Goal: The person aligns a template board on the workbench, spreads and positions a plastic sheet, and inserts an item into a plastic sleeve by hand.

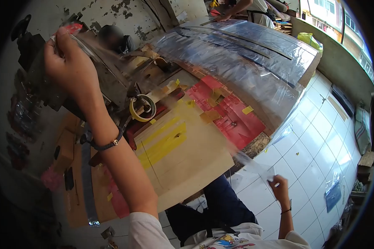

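My left hand (72, 62) is raised at the upper left beside a dark machine, its fingers closed on a blurred, partly see-through piece with red on it (73, 28). Low on the right, my right hand (279, 186) pinches the edge of a clear plastic film (257, 167), which trails left towards the corner of the work board. Below my arms lies this tan board (195, 155) with yellow tape strips (164, 139) across it. A roll of yellow tape (133, 110) stands on the machine near my left forearm. Red sheets (243, 124) lie beyond the board.
A large table covered in shiny clear plastic (245, 62) spreads behind, with long dark strips (274, 47) on it. One person (118, 39) is behind the machine; another person's hand (223, 17) rests at the table's far edge. Below right is white tiled floor (311, 128).
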Available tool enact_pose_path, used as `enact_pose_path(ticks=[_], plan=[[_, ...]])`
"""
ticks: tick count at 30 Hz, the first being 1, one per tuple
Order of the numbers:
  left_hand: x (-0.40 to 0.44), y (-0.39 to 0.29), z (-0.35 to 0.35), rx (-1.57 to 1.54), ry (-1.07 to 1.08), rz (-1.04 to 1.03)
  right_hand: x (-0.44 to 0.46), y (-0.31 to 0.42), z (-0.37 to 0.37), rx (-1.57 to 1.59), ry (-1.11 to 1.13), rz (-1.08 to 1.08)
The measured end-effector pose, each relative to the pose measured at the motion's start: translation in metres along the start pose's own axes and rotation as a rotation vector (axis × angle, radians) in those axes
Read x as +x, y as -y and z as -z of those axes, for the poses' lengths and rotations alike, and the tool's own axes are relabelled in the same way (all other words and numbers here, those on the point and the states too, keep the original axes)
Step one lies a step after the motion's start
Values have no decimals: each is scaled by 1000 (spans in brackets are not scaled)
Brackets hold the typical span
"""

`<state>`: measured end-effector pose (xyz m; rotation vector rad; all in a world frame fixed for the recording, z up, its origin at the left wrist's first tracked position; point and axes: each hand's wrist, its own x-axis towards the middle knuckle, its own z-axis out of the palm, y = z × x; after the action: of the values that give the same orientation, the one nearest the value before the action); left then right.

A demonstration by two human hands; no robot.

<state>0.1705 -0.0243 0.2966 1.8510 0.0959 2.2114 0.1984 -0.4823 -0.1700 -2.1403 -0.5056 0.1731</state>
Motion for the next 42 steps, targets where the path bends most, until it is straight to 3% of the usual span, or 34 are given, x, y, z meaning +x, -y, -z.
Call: enact_pose_path(ticks=[2, 4, 7, 10, 13, 16, 17, 20, 22, 24, 26, 28, 33, 34, 36, 40, 42], plan=[[1, -10, 4, 53, -29, -27, 8, -45, 13, -101, -242, -5], [1, -23, 14, 66, -98, -87, 6, -68, 35, -314, -336, -137], [-4, -33, 26, 66, -112, -110, -3, -121, 49, -355, -504, -139], [-9, -37, 27, 23, -67, -76, -11, -129, 57, -30, -491, -189], [-15, -29, 18, -7, 34, -78, -19, -108, 61, 244, -472, -418], [-21, -34, 8, 32, 138, -26, -22, -130, 55, 138, -660, -136], [-21, -29, 6, 47, 141, -35, -22, -123, 59, 228, -661, -190], [-26, -21, -5, -32, 86, -43, -21, -138, 66, 68, -804, -62], [-23, -9, 2, -13, 49, 13, -27, -116, 85, 207, -695, -358], [-18, 10, 9, -31, 105, 86, -39, -171, 84, -178, -746, -242], [-26, -4, 2, -34, 47, -53, -40, -135, 95, -105, -642, -469], [-30, -7, -1, -34, 34, 18, -37, -141, 88, -77, -780, -275], [-43, 16, -10, 35, 86, 97, -49, -141, 96, -70, -821, -324], [-48, 17, -17, 18, 146, 74, -51, -151, 98, 83, -787, -423], [-56, 24, -30, 1, 269, 34, -51, -142, 103, 214, -767, -320], [-62, 49, -74, 57, 593, 155, -48, -107, 121, 452, -725, -239], [-66, 61, -111, 234, 640, 53, -54, -108, 145, 642, -504, -231]])
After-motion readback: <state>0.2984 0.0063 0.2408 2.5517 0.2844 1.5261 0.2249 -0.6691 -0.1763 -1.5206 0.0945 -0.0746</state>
